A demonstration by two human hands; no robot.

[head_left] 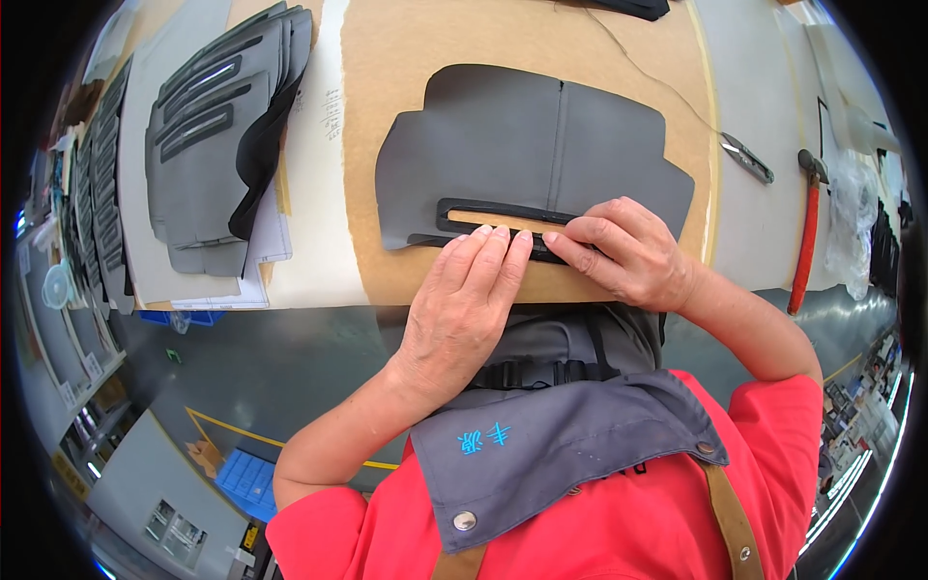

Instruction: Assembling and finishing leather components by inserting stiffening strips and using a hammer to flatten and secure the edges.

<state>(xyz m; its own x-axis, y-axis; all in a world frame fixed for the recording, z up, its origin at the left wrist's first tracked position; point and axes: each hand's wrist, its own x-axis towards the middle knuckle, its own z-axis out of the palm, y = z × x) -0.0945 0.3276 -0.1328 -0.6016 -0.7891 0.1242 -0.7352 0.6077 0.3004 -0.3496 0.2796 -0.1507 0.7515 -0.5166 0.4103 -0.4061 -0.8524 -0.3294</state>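
A grey panel of leather-like sheet (483, 145) lies flat on the brown-covered table in front of me. A stitched seam crosses it, and a long slot framed in black (464, 207) runs near its close edge. My left hand (459, 309) rests with fingers stretched out side by side, their tips pressing on the strip below the slot. Beside it, my right hand (628, 253) pinches the panel's black near edge (547, 253) between thumb and forefinger. The fingers hide part of the slot and of that edge.
To the left lies a stack of similar grey panels (208, 213) with black-framed slots. Thread snips (746, 158) and a red-handled tool (805, 232) with a dark metal head lie at the right, near clear plastic (851, 222). The table's front edge is just below my hands.
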